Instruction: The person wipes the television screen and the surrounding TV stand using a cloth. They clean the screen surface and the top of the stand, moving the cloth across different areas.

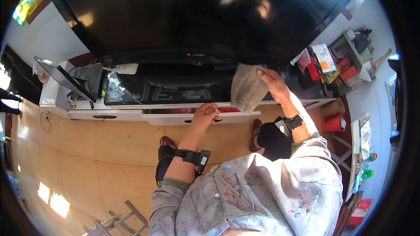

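Observation:
My right hand (276, 85) pinches a folded beige-grey cloth (248, 88) by its upper right corner. The cloth hangs in front of the glossy black top of a TV cabinet (215, 96), and its lower end reaches over the front edge. My left hand (206, 115) is above a partly pulled-out white drawer (164, 118), with its fingers curled together. Whether anything small sits between those fingers is not clear. Something pink and red shows inside the drawer. Behind the cabinet top rises a large black Haier television (183, 16), its screen dark.
To the left, a small flat screen on a stand (65, 77) leans near a white router-like box (126, 68). At right, a shelf unit (354, 62) holds packets and boxes. A red bin (333, 124) stands on the floor below. A wooden stool (121, 221) lies behind me at left.

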{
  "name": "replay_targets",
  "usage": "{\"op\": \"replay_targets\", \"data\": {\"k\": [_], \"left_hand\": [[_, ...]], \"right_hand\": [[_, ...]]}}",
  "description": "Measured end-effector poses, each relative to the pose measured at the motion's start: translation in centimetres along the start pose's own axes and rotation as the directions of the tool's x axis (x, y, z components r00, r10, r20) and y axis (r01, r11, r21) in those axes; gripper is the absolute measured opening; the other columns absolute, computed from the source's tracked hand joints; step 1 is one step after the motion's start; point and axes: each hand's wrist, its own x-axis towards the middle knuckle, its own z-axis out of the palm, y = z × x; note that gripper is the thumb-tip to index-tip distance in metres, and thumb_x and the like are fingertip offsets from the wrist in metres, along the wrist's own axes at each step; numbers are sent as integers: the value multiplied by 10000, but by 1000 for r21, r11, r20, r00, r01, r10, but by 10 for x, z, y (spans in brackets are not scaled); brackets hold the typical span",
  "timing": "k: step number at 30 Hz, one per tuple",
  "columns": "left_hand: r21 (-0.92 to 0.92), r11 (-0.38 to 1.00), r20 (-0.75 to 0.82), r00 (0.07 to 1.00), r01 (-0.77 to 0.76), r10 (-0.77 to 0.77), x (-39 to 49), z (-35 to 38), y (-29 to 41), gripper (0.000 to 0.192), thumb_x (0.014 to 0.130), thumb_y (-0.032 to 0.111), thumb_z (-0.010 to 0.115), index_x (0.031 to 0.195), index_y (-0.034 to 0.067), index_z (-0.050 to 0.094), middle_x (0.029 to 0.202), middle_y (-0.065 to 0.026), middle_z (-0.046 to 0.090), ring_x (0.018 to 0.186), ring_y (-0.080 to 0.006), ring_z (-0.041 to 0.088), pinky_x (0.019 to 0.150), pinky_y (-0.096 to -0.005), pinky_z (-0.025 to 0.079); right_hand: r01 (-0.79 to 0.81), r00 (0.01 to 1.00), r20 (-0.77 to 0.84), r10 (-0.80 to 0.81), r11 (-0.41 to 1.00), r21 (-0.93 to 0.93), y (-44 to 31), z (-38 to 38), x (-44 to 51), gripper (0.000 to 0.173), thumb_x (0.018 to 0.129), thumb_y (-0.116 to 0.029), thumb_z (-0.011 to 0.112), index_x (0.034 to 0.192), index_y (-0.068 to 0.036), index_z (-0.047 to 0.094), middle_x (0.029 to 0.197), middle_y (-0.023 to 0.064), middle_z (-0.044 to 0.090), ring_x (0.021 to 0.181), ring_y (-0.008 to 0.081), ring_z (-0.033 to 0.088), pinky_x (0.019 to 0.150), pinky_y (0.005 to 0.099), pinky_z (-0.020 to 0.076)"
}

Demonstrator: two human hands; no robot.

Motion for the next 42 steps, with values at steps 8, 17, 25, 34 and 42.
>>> {"op": "replay_targets", "data": {"k": [8,17,25,34,42], "left_hand": [[3,1000,-21,1000,-22,22,0,-2,-1,199,940,166,648,1124,90,642,1003,-64,715,834,-154,700,657,-225,469],[41,999,-11,999,-34,34,2,-3,-2,205,948,176,642,1134,91,642,1022,-75,715,845,-164,702,665,-240,476],[27,999,8,1000,-18,18,2,-3,-4,188,946,167,652,1122,101,643,1002,-58,714,840,-158,706,658,-231,479],[20,1000,38,999,-16,15,4,-3,-8,143,962,192,632,1095,138,630,1014,-26,702,874,-150,693,696,-236,465],[41,999,45,999,-3,1,3,-4,-9,178,956,211,639,1113,127,622,1018,-26,703,887,-145,696,712,-248,473]], "right_hand": [[-119,990,135,32,695,709,16,-1,-15,314,1005,-262,555,1212,-32,607,1148,78,680,1052,215,661,915,361,537],[63,971,-208,119,710,702,23,-29,-3,364,995,-329,564,1228,-50,587,1167,92,668,1056,234,665,898,390,554],[201,604,-717,-347,937,-285,29,-115,25,473,1004,-356,542,1325,-9,555,1209,143,634,1128,264,582,979,357,451],[396,744,-609,-273,916,72,28,-104,61,401,930,-331,691,1172,-12,657,1029,53,692,907,139,632,840,279,492],[419,864,-339,-373,905,74,0,-50,69,311,934,-258,698,1119,-9,690,970,5,700,880,72,603,818,235,480]]}}
